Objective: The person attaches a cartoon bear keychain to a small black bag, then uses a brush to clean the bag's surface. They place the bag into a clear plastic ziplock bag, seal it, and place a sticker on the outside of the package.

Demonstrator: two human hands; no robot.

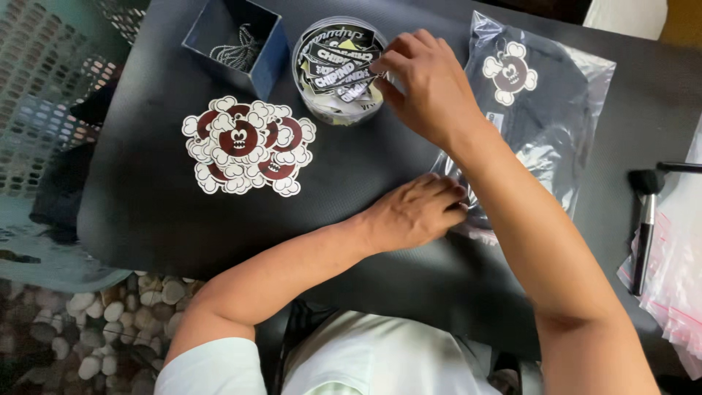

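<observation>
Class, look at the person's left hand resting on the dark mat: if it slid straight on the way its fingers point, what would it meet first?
The left hand points right, toward the clear plastic bag holding dark cloth. Its fingertips already seem to touch the bag's near edge, so the bag comes first, though depth is hard to judge.

Upper centre: round clear tub (338, 69) packed with small black-and-white printed labels (338, 64), jumbled.

Upper left: square blue box (235, 40), open top, on the black mat.

Left of centre: heap of die-cut cloud-edged tags (248, 146), white rims, dark red faces (overlapping, count unclear).

Upper right: clear plastic bag (545, 110) holding dark contents, one white-and-dark tag (510, 72) inside.

Right edge: stack of clear bags (676, 256), red strip.
</observation>
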